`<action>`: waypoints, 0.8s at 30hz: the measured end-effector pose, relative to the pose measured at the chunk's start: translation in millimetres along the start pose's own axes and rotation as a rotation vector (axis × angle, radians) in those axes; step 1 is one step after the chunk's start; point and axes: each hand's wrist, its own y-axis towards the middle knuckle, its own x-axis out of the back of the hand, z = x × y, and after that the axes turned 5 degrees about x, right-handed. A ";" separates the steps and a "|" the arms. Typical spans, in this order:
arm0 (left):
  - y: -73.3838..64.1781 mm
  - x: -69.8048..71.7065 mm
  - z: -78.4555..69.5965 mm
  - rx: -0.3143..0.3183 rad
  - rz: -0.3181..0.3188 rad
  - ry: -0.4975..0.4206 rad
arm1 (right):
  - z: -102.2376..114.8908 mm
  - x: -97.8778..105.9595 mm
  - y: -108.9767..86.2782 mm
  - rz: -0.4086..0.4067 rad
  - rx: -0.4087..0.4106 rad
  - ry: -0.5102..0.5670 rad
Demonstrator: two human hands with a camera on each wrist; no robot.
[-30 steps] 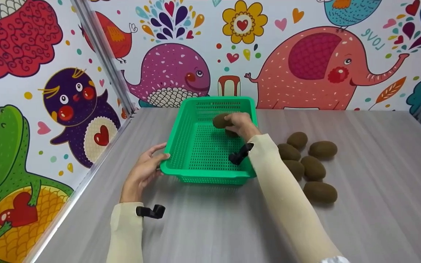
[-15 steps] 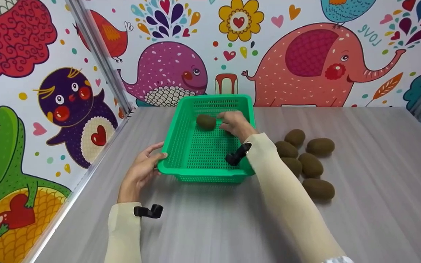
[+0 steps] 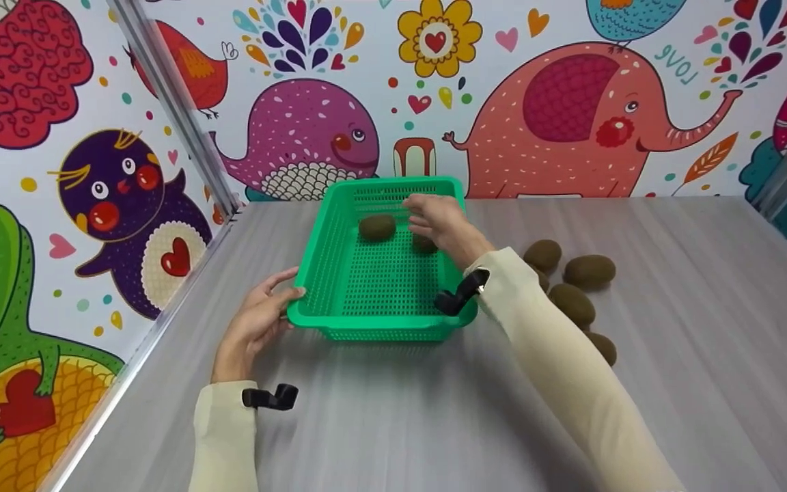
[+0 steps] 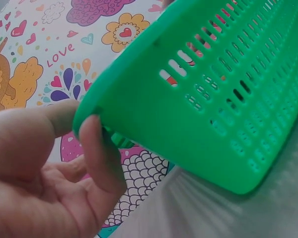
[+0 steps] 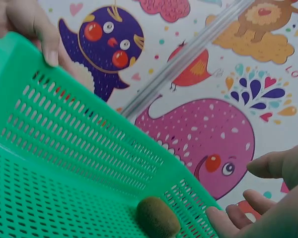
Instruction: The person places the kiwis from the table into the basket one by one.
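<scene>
A green plastic basket with slotted walls stands on the table in the head view. My left hand grips its left rim near the front corner, thumb on top and fingers beneath; the left wrist view shows this hold on the basket up close. One brown kiwi lies on the basket floor toward the back. A second kiwi lies to its right, partly hidden under my right hand. That hand is over the basket's back right, fingers spread and holding nothing, as its wrist view also shows.
Right of the basket, several loose kiwis lie on the grey table, some partly covered by the right forearm. A wall printed with cartoon animals rises close behind the basket, and another printed wall is on the left.
My right hand has let go of a kiwi, which now lies further left in the basket. The hand has lifted slightly and opened. My left hand keeps its grip on the rim.
</scene>
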 end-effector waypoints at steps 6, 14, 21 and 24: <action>0.7 0.4 0.0 0.013 -0.007 0.010 | 8.6 8.7 -16.2 0.031 0.020 0.010; -0.5 -0.2 -0.9 0.010 0.000 0.011 | 13.4 26.2 -35.4 0.073 0.073 -0.006; -1.7 1.0 -1.0 -0.009 0.009 0.030 | 7.7 41.4 -49.1 0.071 0.127 -0.063; -2.7 1.1 -2.0 -0.005 0.013 0.029 | 5.2 48.7 -54.8 0.062 0.148 -0.090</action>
